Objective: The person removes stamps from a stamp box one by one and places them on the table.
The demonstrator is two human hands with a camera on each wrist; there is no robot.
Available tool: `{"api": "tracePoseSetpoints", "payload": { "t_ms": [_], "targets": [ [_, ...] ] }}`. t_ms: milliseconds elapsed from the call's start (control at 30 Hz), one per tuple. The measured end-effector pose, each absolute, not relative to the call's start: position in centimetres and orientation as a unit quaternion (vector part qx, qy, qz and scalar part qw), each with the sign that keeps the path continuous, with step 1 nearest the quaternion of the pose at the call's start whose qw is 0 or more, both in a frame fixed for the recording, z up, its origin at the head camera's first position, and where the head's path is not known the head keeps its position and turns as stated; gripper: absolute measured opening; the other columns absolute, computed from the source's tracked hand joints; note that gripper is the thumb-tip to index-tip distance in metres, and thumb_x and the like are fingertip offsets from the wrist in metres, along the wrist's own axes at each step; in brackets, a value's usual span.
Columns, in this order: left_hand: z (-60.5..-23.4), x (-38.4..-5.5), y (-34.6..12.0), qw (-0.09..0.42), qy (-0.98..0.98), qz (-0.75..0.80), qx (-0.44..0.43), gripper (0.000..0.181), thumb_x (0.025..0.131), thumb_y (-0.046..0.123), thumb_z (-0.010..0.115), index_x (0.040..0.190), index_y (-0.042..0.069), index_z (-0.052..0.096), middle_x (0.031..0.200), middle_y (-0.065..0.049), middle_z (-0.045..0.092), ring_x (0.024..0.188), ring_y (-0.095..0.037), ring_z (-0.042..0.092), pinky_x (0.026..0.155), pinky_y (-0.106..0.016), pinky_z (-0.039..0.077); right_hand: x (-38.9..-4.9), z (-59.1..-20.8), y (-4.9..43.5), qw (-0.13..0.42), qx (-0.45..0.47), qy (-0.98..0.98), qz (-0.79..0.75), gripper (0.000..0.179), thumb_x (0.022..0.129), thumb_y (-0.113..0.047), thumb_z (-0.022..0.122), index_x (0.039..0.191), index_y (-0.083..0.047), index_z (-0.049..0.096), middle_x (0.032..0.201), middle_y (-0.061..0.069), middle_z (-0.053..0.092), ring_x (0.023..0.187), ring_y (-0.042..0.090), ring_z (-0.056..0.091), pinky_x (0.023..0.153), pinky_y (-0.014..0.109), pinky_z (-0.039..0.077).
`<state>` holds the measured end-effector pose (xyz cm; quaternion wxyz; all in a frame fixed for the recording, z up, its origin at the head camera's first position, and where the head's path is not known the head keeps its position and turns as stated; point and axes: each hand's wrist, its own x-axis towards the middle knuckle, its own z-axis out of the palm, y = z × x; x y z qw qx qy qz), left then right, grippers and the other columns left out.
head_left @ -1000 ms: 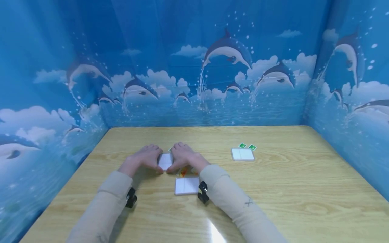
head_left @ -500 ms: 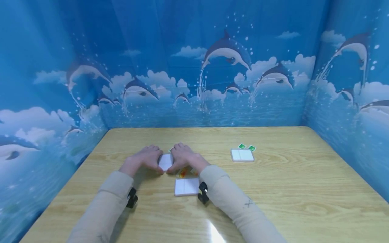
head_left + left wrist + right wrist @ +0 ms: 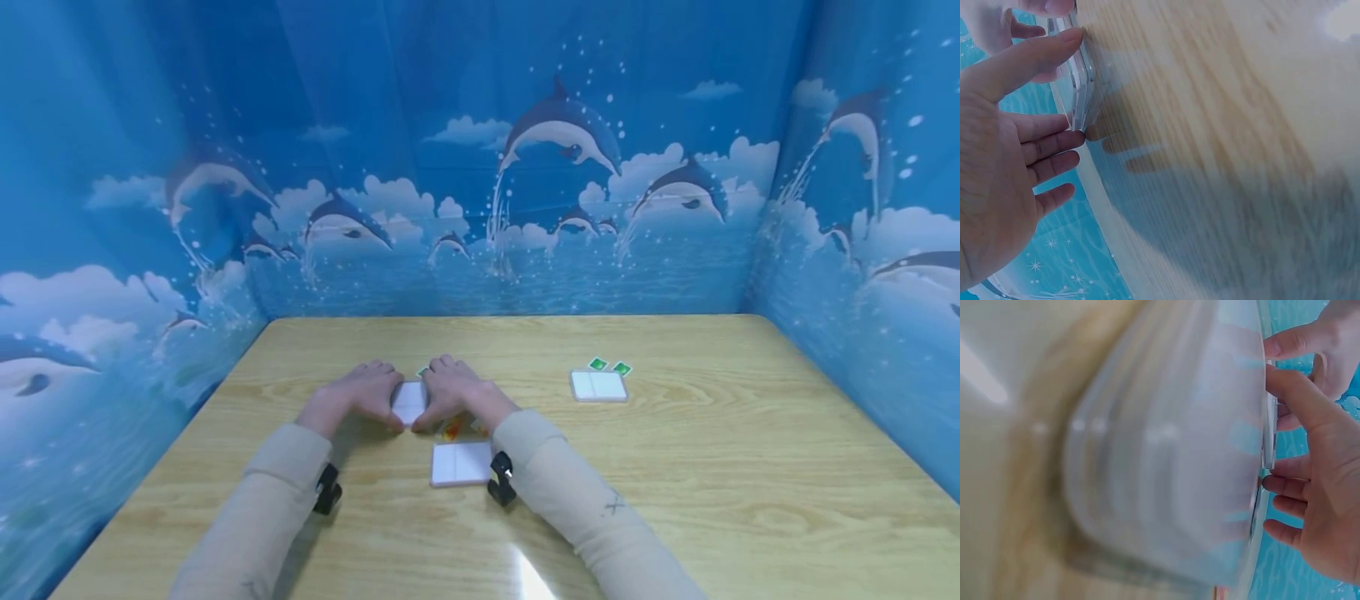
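A low clear plastic box with a white-looking top (image 3: 408,403) lies on the left part of the table between both hands. My left hand (image 3: 367,395) grips its left end, thumb on the near side and fingers on the far side. At the right end my right hand (image 3: 448,390) holds it the same way. The left wrist view shows the box's clear edge (image 3: 1082,81) between thumb and fingers of the left hand (image 3: 997,162). In the right wrist view the right hand (image 3: 1329,469) meets the box's edge (image 3: 1270,434); its contents are hidden.
A second such box (image 3: 461,463) lies nearer, by the right wrist, with an orange picture card (image 3: 452,428) behind it. Farther right stands a third box (image 3: 597,385) with two green cards (image 3: 597,363) behind. A dolphin-print curtain (image 3: 480,167) borders the wooden table (image 3: 712,467).
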<state>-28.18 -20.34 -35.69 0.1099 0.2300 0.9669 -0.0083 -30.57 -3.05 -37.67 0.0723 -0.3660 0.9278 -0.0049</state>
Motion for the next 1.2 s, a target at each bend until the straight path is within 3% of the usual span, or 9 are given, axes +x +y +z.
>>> {"api": "tracePoseSetpoints", "payload": {
  "t_ms": [567,900,1067,1200],
  "targets": [
    [-36.0,-28.3,-20.2,0.108,0.969,-0.001,0.22,0.085,0.066,0.056,0.073,0.127,0.002,0.049,0.119,-0.014,0.052,0.108,-0.028,0.046,0.095,-0.048,0.036,-30.5,-37.7,-2.7,0.062,-0.362,0.93,0.004,0.095,0.067,-0.076,0.058,0.136,-0.013,0.042,0.133,0.007,0.043,0.117,0.019,0.037,0.1,0.037,0.032],
    [-36.0,-28.3,-20.5,0.108,0.969,0.006,0.223,0.09,0.066,0.06,0.071,0.13,0.002,0.047,0.123,-0.016,0.05,0.111,-0.031,0.044,0.097,-0.051,0.034,-30.6,-37.7,-2.6,0.075,-0.351,0.933,0.007,0.097,0.067,-0.077,0.055,0.138,-0.014,0.039,0.13,0.007,0.043,0.113,0.019,0.038,0.095,0.035,0.035],
    [-35.9,-28.3,-20.9,0.095,0.968,0.022,0.229,0.096,0.065,0.066,0.068,0.134,0.004,0.044,0.128,-0.019,0.048,0.115,-0.035,0.043,0.099,-0.055,0.031,-30.4,-37.6,-2.4,0.068,-0.358,0.931,-0.002,0.094,0.069,-0.077,0.054,0.136,-0.011,0.042,0.129,0.008,0.046,0.114,0.02,0.04,0.096,0.037,0.037],
    [-35.7,-28.3,-21.1,0.071,0.97,0.028,0.229,0.088,0.069,0.064,0.066,0.132,0.006,0.047,0.128,-0.018,0.049,0.115,-0.036,0.045,0.098,-0.056,0.033,-30.3,-37.3,-1.8,0.042,-0.363,0.931,-0.005,0.088,0.073,-0.074,0.053,0.132,-0.01,0.047,0.128,0.008,0.049,0.113,0.021,0.045,0.094,0.039,0.04]
  ]
}}
